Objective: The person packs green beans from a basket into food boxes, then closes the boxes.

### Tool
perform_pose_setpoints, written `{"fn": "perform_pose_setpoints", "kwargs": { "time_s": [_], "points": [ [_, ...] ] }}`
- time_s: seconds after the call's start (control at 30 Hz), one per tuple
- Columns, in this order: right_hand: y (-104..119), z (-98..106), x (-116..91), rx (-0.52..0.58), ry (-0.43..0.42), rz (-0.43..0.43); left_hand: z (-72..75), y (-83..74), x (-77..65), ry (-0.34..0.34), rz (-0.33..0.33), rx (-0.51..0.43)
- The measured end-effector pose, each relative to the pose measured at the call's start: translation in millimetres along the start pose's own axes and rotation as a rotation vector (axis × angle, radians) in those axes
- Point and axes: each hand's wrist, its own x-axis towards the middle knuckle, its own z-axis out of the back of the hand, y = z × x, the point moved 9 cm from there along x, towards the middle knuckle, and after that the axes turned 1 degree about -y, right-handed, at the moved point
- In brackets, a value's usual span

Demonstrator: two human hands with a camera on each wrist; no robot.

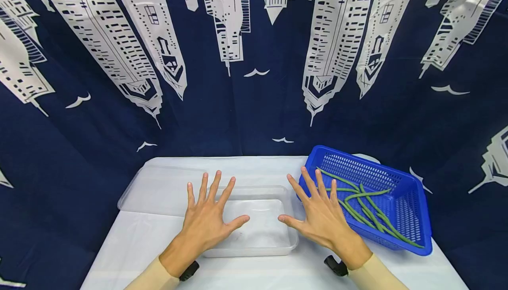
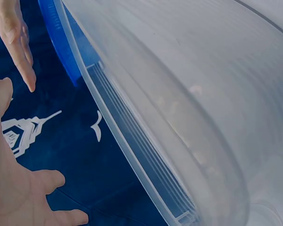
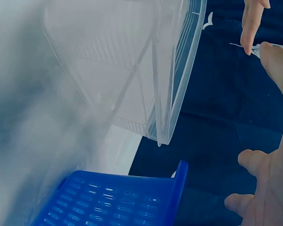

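Both hands hover with fingers spread and hold nothing. In the head view the left hand is over the left part of a clear plastic container. My right hand is between that container's right side and a blue perforated basket, its fingertips overlapping the basket's near left edge in view. Several long green beans lie loosely in the basket. The left wrist view has the left palm beside the container's wall. In the right wrist view, the right palm is apart from container and basket.
A translucent flat lid lies at the left, partly beyond the left hand. Everything stands on a white-covered table. Behind hangs a dark blue cloth printed with white buildings and birds. A black strap mount sits at the right wrist.
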Motion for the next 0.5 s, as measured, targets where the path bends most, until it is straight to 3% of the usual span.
{"fn": "perform_pose_setpoints", "kwargs": {
  "time_s": [0.5],
  "points": [
    [-0.1, 0.7, -5.2, 0.012, -0.021, 0.008, -0.6, 0.0, -0.2, -0.013, 0.006, 0.013]
  ]
}}
